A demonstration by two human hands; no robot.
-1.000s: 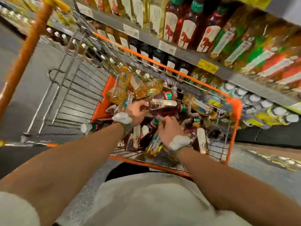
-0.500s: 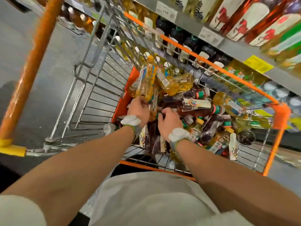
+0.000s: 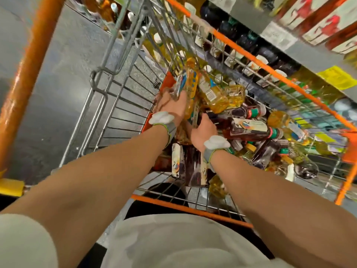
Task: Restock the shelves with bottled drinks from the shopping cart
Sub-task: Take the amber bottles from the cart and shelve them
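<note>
Change: since half a second ago both hands have moved further up the cart [image 3: 193, 211], toward its far end. The left hand has kept the yellow bottle it already had, and the view has drawn closer to the load.
View: head, the only one, looking down over two bare forearms into the cart.
Left hand [image 3: 170, 105]: fingers and thumb wrap round the lower part of the yellow bottle [image 3: 188, 80], a clamped grip.
Yellow bottle: near upright, cap away from the person. Its base sits in the left palm and its body rises beyond the knuckles, at the left side of the heap, close to the cart's wire wall.
Right hand [image 3: 202, 130]: just right of the left hand and nearer the person, back upward and thumb raised. The fingers dip down among the bottles, and whether they close on one cannot be told.
Dark bottle [image 3: 249, 128]: lies on its side, white label up, green cap to the right, just beyond the right hand. Contact is unclear.
Second yellow bottle [image 3: 214, 93]: lies tilted on the heap, just right of the held one.
Wristbands [image 3: 162, 118]: a grey band with a white pad on each wrist.
Handle [image 3: 27, 74]: orange bar at the left, well apart from both hands.
Shelf [image 3: 307, 53]: grey edge at upper right, beyond the cart. Blurred rows of bottles stand above and below it, and a yellow tag [image 3: 338, 78] is on its edge.
</note>
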